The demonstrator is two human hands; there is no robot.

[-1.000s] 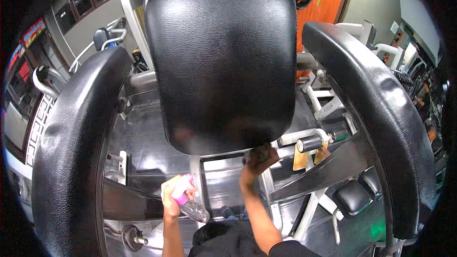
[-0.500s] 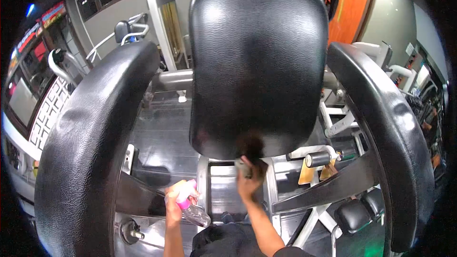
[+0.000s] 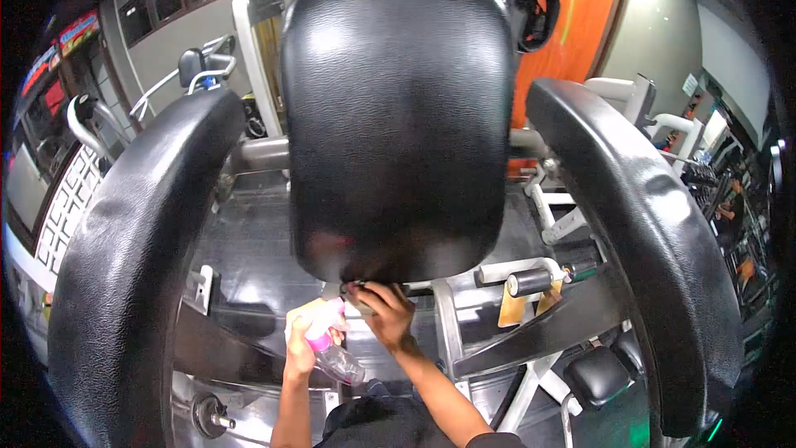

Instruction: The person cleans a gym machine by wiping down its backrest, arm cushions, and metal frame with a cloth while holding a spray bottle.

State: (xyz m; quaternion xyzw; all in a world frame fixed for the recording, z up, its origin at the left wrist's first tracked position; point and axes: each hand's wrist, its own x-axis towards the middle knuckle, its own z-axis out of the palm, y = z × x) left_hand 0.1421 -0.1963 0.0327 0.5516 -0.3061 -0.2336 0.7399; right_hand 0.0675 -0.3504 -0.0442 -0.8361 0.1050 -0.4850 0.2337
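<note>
My left hand (image 3: 300, 333) is wrapped round a clear spray bottle (image 3: 338, 362) with a white head and a pink collar, held tilted. My right hand (image 3: 390, 313) is just below the bottom edge of a large black padded backrest (image 3: 398, 133), close to the spray head. Its fingers are curled; what they hold, if anything, is too unclear to name. The backrest's surface is shiny, with dark reflections near its lower edge.
Curved black padded arms, left (image 3: 137, 257) and right (image 3: 638, 241), flank the backrest. A small black roller (image 3: 535, 280) on a white frame is at right. An orange door (image 3: 572, 17) and other gym machines stand behind.
My right hand has moved left along the pad's lower edge, nearer the spray bottle. The view has shifted, so the backrest appears further left. My left hand still grips the bottle.
</note>
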